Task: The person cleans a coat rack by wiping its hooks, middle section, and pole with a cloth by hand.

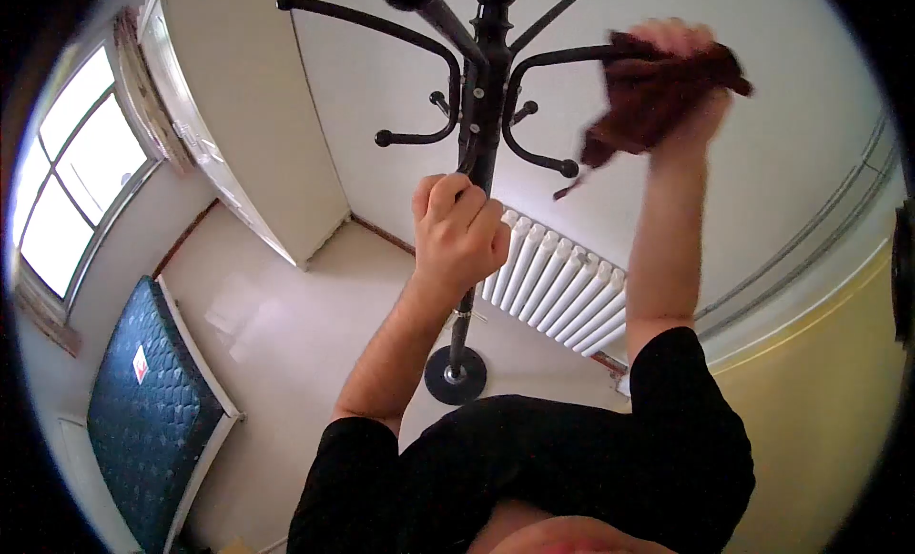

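Note:
A dark coat stand (488,87) with curved, ball-tipped hooks rises in front of me. My left hand (459,228) is wrapped round its pole just below the hooks. Up on the right, my right hand (675,38) presses a dark maroon cloth (658,92) round the end of an upper hook. The cloth drapes over my palm and wrist, and a loose corner hangs down to the left beside a lower hook's ball tip. My right fingers are partly blurred and curl over the cloth's top edge.
The stand's round black base (456,375) rests on the pale floor. A white radiator (553,278) runs along the wall behind the pole. At left are a blue mattress (152,411) on a bed frame, a window (81,163) and a tall cabinet (248,125).

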The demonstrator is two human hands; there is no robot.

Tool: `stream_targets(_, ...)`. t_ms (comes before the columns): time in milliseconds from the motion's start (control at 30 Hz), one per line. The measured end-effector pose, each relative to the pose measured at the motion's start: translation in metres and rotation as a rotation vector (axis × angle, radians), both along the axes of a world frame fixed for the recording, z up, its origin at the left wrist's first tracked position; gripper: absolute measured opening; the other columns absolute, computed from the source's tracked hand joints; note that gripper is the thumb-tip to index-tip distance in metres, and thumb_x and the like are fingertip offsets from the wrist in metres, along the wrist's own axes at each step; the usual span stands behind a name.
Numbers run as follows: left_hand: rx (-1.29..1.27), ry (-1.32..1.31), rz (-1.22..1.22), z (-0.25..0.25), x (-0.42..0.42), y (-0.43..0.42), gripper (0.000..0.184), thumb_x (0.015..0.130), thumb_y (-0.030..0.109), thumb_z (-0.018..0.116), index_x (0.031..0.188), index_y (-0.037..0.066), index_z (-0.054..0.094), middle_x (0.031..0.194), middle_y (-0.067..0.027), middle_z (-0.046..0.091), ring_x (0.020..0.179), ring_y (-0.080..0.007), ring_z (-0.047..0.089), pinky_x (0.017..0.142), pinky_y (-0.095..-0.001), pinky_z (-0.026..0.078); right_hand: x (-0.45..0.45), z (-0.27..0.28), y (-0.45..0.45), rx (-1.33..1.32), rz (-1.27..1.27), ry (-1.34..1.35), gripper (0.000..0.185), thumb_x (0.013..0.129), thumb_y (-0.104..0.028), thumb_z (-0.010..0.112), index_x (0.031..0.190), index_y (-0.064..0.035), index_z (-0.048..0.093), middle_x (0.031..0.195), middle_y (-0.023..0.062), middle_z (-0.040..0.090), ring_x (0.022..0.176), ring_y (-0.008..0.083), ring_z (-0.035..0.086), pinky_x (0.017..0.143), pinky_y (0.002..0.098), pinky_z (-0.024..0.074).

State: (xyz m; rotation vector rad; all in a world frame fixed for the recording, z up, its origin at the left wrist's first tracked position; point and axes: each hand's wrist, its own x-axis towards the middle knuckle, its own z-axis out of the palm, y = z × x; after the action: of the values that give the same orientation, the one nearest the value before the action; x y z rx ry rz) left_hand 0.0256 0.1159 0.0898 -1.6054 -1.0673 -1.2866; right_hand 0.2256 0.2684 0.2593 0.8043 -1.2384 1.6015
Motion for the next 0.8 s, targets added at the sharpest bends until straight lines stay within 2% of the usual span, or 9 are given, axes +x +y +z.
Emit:
stream_targets(133, 0.005, -0.011, 0.025, -0.001, 0.002, -0.002, 0.013, 0.056, 0.005, 0.062, 0.068, 0.009, 0.061, 0.075, -0.0027, 0.056, 0.095, -0.0251, 0.054, 0.087, -0.0433, 0.043, 0.048, 0.01, 0.012, -0.046, -0.022, 0.206, 0.014, 0.09, -0.023, 0.053, 0.081, -0.0131, 0.057, 0.085, 0.0031, 0.056, 0.095, 0.0214, 0.053, 0.101, 0.0427, 0.0402)
stream_targets(233, 0.019, -0.024, 0.082, -0.003, 0.008, 0.002, 0.015, 0.054, 0.004, 0.061, 0.069, 0.009, 0.062, 0.074, -0.003, 0.056, 0.094, -0.026, 0.054, 0.087, -0.0439, 0.043, 0.041, -0.022, 0.037, -0.207, -0.528, 0.012, 0.026, 0.094, -0.028, 0.051, 0.097, -0.0057, 0.063, 0.09, 0.0069, 0.06, 0.09, 0.0231, 0.058, 0.087, 0.0433, 0.0505)
stream_targets(333, 0.031, -0.031, 0.157, -0.003, 0.013, 0.007, 0.017, 0.052, 0.004, 0.061, 0.069, 0.008, 0.064, 0.071, -0.004, 0.055, 0.091, -0.0273, 0.054, 0.085, -0.0454, 0.043, 0.008, -0.082, 0.097, -0.18, -0.15, -0.075, 0.032, 0.099, -0.03, 0.047, 0.107, -0.0035, 0.063, 0.108, 0.0161, 0.065, 0.099, 0.0323, 0.064, 0.087, 0.0489, 0.0544)
stream_targets(400, 0.041, -0.023, 0.196, -0.005, 0.013, 0.008, 0.018, 0.052, 0.003, 0.06, 0.068, 0.007, 0.065, 0.07, -0.0044, 0.055, 0.09, -0.0275, 0.055, 0.084, -0.0462, 0.044, -0.008, -0.104, 0.069, -0.348, 0.02, 0.09, 0.035, 0.103, -0.032, 0.041, 0.126, -0.0094, 0.056, 0.118, 0.0131, 0.063, 0.115, 0.0301, 0.059, 0.101, 0.052, 0.0478)
stream_targets(467, 0.046, -0.063, 0.19, -0.004, 0.015, 0.01, 0.018, 0.051, 0.003, 0.06, 0.068, 0.006, 0.065, 0.07, -0.0052, 0.055, 0.089, -0.0288, 0.055, 0.084, -0.0472, 0.044, -0.006, -0.108, 0.032, -0.376, -0.293, 0.053, 0.04, 0.104, -0.035, 0.041, 0.136, -0.0117, 0.047, 0.124, 0.0156, 0.06, 0.123, 0.0347, 0.056, 0.104, 0.0546, 0.046)
stream_targets(533, 0.023, -0.072, 0.223, -0.007, 0.018, 0.009, 0.019, 0.051, 0.002, 0.06, 0.069, 0.006, 0.065, 0.07, -0.0054, 0.055, 0.089, -0.0296, 0.055, 0.084, -0.0477, 0.044, -0.006, -0.122, 0.019, -0.058, -0.481, 0.135, 0.035, 0.103, -0.033, 0.05, 0.129, -0.0099, 0.047, 0.126, 0.0212, 0.059, 0.127, 0.0379, 0.054, 0.104, 0.0547, 0.0484)
stream_targets(633, 0.029, -0.111, 0.229, -0.004, 0.026, 0.009, 0.019, 0.052, 0.001, 0.059, 0.069, 0.005, 0.065, 0.069, -0.0052, 0.055, 0.09, -0.0311, 0.056, 0.086, -0.049, 0.045, -0.005, -0.143, 0.005, 0.073, -0.024, 0.027, 0.029, 0.097, -0.023, 0.063, 0.119, -0.0084, 0.049, 0.124, 0.0306, 0.06, 0.121, 0.0398, 0.059, 0.102, 0.0549, 0.0492)
stream_targets(733, -0.007, -0.124, 0.133, -0.003, 0.023, -0.001, 0.021, 0.056, -0.003, 0.058, 0.075, 0.004, 0.066, 0.075, -0.008, 0.058, 0.091, -0.0313, 0.058, 0.084, -0.0484, 0.048, -0.021, -0.135, -0.017, 0.527, -0.631, 0.013, 0.035, 0.077, -0.014, 0.083, 0.105, -0.0057, 0.065, 0.118, 0.0263, 0.064, 0.111, 0.0331, 0.063, 0.091, 0.0423, 0.0517)
stream_targets(800, 0.078, -0.224, -0.038, -0.004, 0.013, -0.002, 0.022, 0.06, -0.006, 0.056, 0.078, 0.002, 0.065, 0.082, -0.0116, 0.06, 0.092, -0.0317, 0.059, 0.081, -0.0457, 0.05, -0.023, -0.127, -0.034, 0.5, -1.013, -0.072, 0.041, 0.068, -0.016, 0.088, 0.102, -0.0054, 0.068, 0.11, 0.0198, 0.065, 0.1, 0.0281, 0.062, 0.085, 0.0393, 0.0508)
